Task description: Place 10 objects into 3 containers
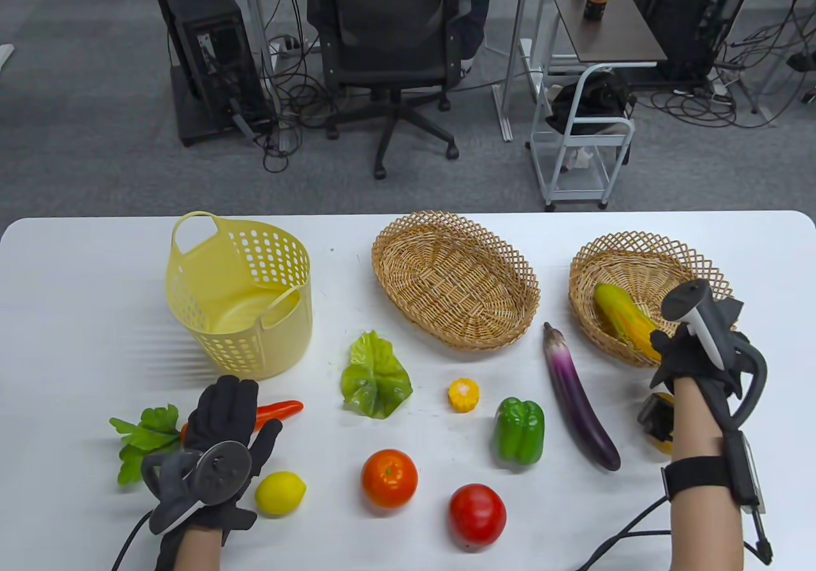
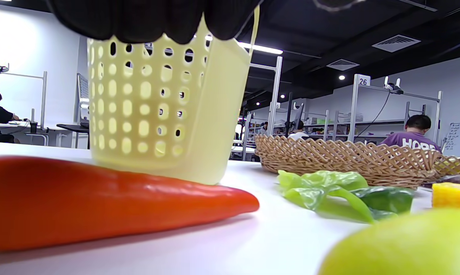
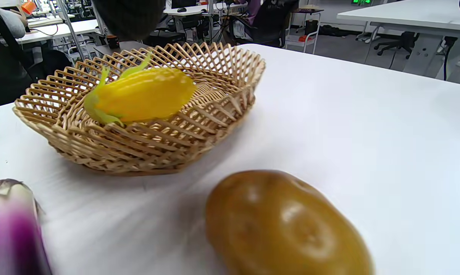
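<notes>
My left hand [image 1: 231,405] lies with fingers stretched over an orange carrot [image 1: 280,410] with green leaves at the front left. In the left wrist view the carrot [image 2: 100,198] lies on the table under my fingertips [image 2: 153,19]. My right hand [image 1: 672,348] hovers at the near rim of the right wicker basket [image 1: 637,255] and holds nothing. A yellow corn cob [image 1: 621,319] lies in that basket; the right wrist view shows the cob [image 3: 142,95] free of my fingers. The yellow plastic basket [image 1: 242,297] and the middle wicker basket [image 1: 456,278] hold nothing.
On the table lie a lettuce leaf [image 1: 375,376], a small yellow corn piece [image 1: 463,395], a green pepper [image 1: 521,431], an eggplant [image 1: 577,399], a lemon [image 1: 280,493], an orange [image 1: 389,478] and a red tomato [image 1: 477,515]. A potato [image 3: 287,225] lies under my right wrist.
</notes>
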The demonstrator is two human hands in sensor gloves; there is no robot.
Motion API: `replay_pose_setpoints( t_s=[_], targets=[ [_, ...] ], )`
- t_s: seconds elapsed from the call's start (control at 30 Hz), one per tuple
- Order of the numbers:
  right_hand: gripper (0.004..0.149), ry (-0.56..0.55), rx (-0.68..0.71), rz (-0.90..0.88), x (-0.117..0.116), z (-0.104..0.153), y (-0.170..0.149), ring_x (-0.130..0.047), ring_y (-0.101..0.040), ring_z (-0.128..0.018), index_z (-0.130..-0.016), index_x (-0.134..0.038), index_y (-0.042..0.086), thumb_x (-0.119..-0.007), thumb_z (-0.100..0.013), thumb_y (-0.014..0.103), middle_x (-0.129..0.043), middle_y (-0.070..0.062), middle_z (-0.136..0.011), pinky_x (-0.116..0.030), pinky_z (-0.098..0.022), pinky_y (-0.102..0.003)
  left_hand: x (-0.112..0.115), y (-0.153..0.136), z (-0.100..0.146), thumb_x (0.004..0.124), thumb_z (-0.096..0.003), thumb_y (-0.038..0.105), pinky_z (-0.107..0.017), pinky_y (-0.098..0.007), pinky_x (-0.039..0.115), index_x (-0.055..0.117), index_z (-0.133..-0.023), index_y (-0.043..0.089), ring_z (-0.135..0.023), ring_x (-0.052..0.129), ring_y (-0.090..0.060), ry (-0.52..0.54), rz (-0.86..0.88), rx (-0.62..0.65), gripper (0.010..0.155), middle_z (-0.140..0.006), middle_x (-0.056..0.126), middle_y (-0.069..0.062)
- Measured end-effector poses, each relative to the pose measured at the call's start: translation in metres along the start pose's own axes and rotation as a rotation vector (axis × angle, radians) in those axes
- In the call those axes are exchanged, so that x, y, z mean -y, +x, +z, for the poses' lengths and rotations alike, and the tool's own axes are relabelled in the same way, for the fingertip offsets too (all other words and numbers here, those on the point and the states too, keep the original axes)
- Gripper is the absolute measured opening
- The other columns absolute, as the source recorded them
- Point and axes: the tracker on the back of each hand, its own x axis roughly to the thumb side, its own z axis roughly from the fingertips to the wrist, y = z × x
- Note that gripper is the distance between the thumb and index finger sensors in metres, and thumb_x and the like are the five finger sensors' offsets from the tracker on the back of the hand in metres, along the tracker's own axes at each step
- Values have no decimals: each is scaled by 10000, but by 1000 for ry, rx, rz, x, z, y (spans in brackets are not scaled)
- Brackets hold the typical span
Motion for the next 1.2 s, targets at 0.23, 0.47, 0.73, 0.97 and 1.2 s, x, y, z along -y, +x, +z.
replay_pose_setpoints(
  t_s=[0.23,0.47,0.73,0.97,1.2],
  targets=[
    [835,12,14,35,-5,24,-35,-383,-613,-1039,-1122,-115,94,-670,-599,432,-196,-248,-1205,-575,-701,-642,6,-3,-2,530,-620,558,-671,-653,613,519,-1140,110,-1040,575,-552,-44,45,-4,687,-1176,510,-253],
    [883,147,62,15,-28,30,-53,-455,-642,-997,-1118,-125,36,-671,-583,480,-223,-306,-1186,-661,-638,-622,10,-10,-3,531,-620,555,-669,-651,615,522,-1138,105,-1035,575,-557,-66,96,-27,686,-1173,512,-256],
    [890,197,87,19,-54,19,-47,-502,-627,-984,-1124,-166,33,-673,-568,508,-275,-305,-1180,-694,-617,-597,9,-12,-3,530,-620,555,-670,-650,615,521,-1138,108,-1037,576,-553,-58,109,-30,685,-1173,512,-256],
    [874,238,75,71,-76,8,-44,-528,-610,-985,-1135,-214,58,-692,-557,507,-310,-285,-1185,-709,-613,-582,7,-14,-3,528,-621,555,-670,-650,614,521,-1139,107,-1037,572,-557,-46,119,-31,685,-1174,509,-257],
    [909,247,103,33,-83,2,-45,-601,-581,-964,-1125,-184,52,-704,-541,514,-344,-283,-1170,-741,-591,-553,8,-14,-3,528,-622,555,-669,-651,615,521,-1140,106,-1037,572,-556,-54,114,-34,686,-1174,510,-257]
  ],
)
